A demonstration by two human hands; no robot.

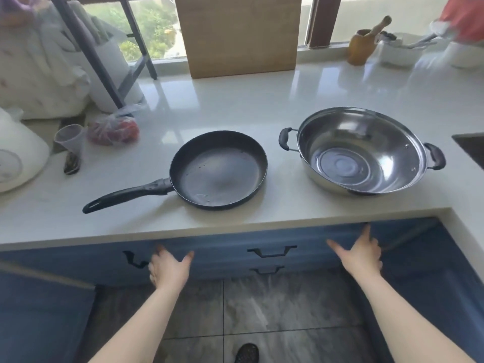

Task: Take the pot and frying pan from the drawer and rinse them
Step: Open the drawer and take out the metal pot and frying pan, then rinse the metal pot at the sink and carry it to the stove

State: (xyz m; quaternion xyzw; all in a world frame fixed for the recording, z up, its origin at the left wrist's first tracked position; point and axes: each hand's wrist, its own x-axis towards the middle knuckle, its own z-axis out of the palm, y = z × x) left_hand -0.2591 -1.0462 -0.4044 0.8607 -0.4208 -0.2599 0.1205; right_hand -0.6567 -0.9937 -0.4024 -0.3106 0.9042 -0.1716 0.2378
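Cookware on the white countertop [235, 100] totals two items: one black frying pan [218, 170] and one stainless steel pot [362, 150]. The frying pan sits left of the pot, apart from it, with its single long handle pointing toward the left front edge of the counter. The pot has two dark side handles, one on the left and one on the right, and stands upright near the corner of the sink [471, 149], of which only a dark edge shows at the right.

Both hands are below the counter edge, against the blue drawer front [225, 247]. The left hand [169, 267] has its fingers spread and extended, thumb out to the right, grasping nothing. The right hand [362, 254] is likewise spread with straight fingers, grasping nothing. Two black drawer pulls [272, 251] lie between the hands, one above the other; a third pull shows just left of the left hand.

Other counted items: one wooden cutting board [241, 35] leaning upright against the window, one clear plastic cup [69, 138], one plastic bag with red contents [112, 129], one brown jar [360, 47] with one wooden pestle in it.
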